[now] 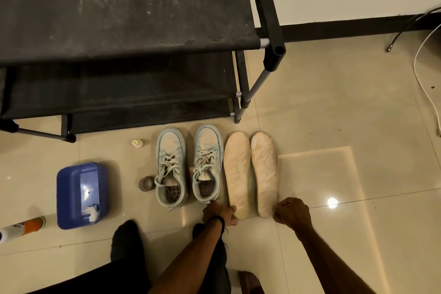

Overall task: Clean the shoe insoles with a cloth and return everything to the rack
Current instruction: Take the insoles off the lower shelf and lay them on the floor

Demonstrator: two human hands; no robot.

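Two pale insoles lie side by side on the tiled floor, the left insole (236, 172) and the right insole (265, 169), toes toward the rack. My left hand (220, 213) pinches the heel end of the left insole. My right hand (292, 212) holds the heel end of the right insole. A pair of light blue sneakers, left sneaker (170, 167) and right sneaker (207, 162), stands just left of the insoles. A blue tub (80, 194) further left holds a white cloth (93, 212) in its near corner.
A black shoe rack (124, 38) with dusty fabric shelves stands behind the shoes. A small bottle (136, 143) and a round tin (146, 183) sit near the left sneaker. A spray can (22, 228) lies at far left. Cables (422, 74) trail at right.
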